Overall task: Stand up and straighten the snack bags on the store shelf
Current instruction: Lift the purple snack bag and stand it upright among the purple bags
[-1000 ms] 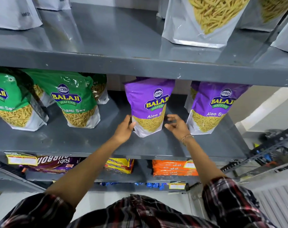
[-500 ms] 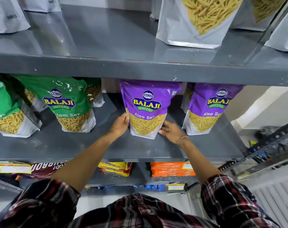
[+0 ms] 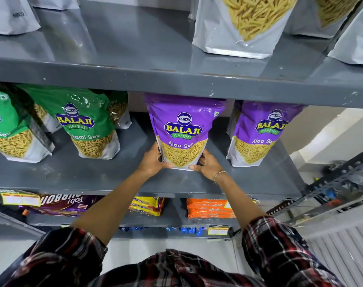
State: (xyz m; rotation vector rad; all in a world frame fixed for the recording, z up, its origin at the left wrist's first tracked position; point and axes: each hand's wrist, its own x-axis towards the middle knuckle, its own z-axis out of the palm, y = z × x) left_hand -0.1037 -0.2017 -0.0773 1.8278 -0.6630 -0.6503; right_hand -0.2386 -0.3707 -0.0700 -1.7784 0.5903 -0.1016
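Purple foil fills the middle of my view: the Aloo Sev bag stands on the grey middle shelf, a little back from its front edge and roughly midway along it, its top hidden behind the lip of the upper shelf. My left hand cups its lower left corner and my right hand its lower right corner, fingers curled round the sides and thumbs at the base, both closed on the bag. It sits directly between my two hands, so neither is nearer; each is at the same height on the base. Its long axis runs upright, and the face is turned square to me. I judge the next touch is a small one, settling the base flat and lining the face with the shelf's front edge.

The print reads "BALAJI WAFERS" in a badge, with "Aloo Sev" beneath it above the clear window of yellow strands. A second purple bag with the same badge stands toward the shelf's right end, apart from mine and turned slightly. Toward the left end, a green bag shows "BALAJI WAFERS" and a partly cut-off name ending "ami Sev"; another green one at the left edge leans. On the shelf below, orange packs carry "20 20".
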